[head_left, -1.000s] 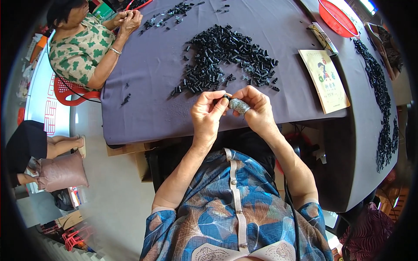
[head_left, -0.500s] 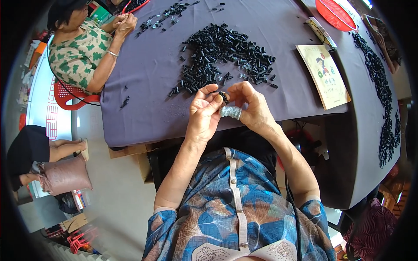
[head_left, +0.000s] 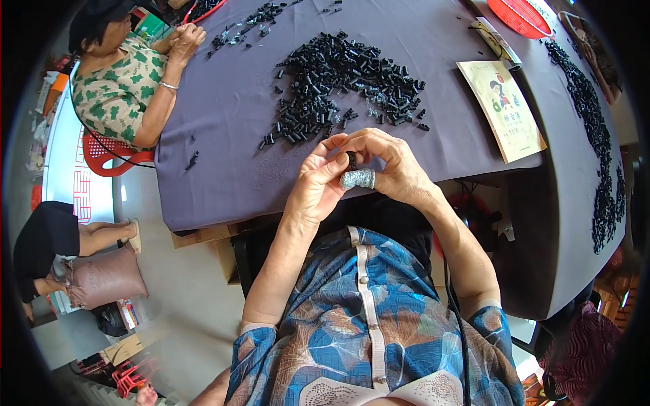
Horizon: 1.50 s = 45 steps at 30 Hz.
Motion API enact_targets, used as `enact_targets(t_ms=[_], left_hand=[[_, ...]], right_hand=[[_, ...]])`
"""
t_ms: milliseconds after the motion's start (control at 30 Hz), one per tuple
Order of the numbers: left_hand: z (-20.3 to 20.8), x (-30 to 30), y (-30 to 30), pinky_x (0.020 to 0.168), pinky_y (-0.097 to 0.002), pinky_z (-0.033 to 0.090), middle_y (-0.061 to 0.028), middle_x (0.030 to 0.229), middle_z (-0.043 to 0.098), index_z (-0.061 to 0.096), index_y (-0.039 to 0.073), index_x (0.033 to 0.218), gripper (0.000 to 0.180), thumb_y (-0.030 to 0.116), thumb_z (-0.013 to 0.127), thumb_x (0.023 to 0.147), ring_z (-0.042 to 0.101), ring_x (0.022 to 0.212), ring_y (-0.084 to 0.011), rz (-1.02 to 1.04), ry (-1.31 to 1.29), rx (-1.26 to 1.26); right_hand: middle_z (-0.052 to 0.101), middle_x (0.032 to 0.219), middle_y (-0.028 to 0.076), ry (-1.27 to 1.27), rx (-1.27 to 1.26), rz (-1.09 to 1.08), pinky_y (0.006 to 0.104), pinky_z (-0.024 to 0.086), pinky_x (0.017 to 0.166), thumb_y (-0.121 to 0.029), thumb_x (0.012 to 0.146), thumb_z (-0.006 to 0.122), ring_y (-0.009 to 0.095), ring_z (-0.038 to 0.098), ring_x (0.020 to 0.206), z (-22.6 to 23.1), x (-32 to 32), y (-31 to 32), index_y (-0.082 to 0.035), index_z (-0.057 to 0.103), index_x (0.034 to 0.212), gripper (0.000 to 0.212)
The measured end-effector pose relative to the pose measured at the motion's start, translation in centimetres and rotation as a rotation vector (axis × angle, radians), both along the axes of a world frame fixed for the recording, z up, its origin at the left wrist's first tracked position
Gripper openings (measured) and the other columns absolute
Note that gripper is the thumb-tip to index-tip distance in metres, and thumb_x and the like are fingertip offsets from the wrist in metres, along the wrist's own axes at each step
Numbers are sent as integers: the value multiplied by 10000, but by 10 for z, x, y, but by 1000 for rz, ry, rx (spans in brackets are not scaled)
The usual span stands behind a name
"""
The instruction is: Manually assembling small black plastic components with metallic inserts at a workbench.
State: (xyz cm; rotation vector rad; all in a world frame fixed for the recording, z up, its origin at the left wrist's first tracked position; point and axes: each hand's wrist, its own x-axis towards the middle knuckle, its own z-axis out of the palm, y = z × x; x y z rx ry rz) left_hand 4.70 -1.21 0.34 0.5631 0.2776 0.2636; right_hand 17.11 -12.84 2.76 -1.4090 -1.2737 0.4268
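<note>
My left hand (head_left: 315, 184) and my right hand (head_left: 403, 169) meet at the table's near edge, both closed. Pinched between their fingertips is a small black plastic part (head_left: 351, 160), largely covered by the fingers. Silver-grey wrapping (head_left: 357, 179) encases my right thumb, which lies just below the part. Just beyond my hands spreads a large heap of short black tubular parts (head_left: 338, 81), with some clear pieces mixed in.
A yellowish booklet (head_left: 502, 111) lies to the right. Another person (head_left: 122, 101) sits at the left, hands together. More black parts (head_left: 589, 122) line the far-right table, near a red basket (head_left: 520, 17). A stuffed sack (head_left: 108, 276) sits at lower left.
My right fingers have curled over towards my left fingertips, hiding more of the black part. A bare forearm and a hand have come into view at the lower left.
</note>
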Motion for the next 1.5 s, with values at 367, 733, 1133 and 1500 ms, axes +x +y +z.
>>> enact_targets(t_ms=[367,733,1133,1500], left_hand=[[-6,-1,1,810,-306,532,-89,1008,628,527,53,1149,326,24,656,851,622,932,-181,-13,-8,-35],[-5,-3,0,775,-302,526,-77,995,635,517,70,1155,346,26,664,845,630,907,-167,-27,-42,-60],[-4,3,-4,737,-290,514,-73,976,623,515,83,1139,299,17,608,862,627,871,-168,67,45,20],[4,-6,11,471,-215,361,7,698,467,547,39,1083,190,180,480,974,415,536,-63,107,159,143]], right_hand=[[613,835,89,-72,45,-40,357,483,680,65,621,630,256,574,738,-2,-5,2,-31,574,902,302],[629,839,77,-46,84,-56,344,478,681,59,644,632,241,559,715,0,-7,2,-36,583,866,247],[641,997,93,-90,1,-73,302,499,705,-41,713,736,189,593,780,-9,-6,1,2,606,996,314],[647,970,110,-164,-109,-247,298,508,704,28,752,666,234,646,803,-9,11,-4,0,627,980,233]])
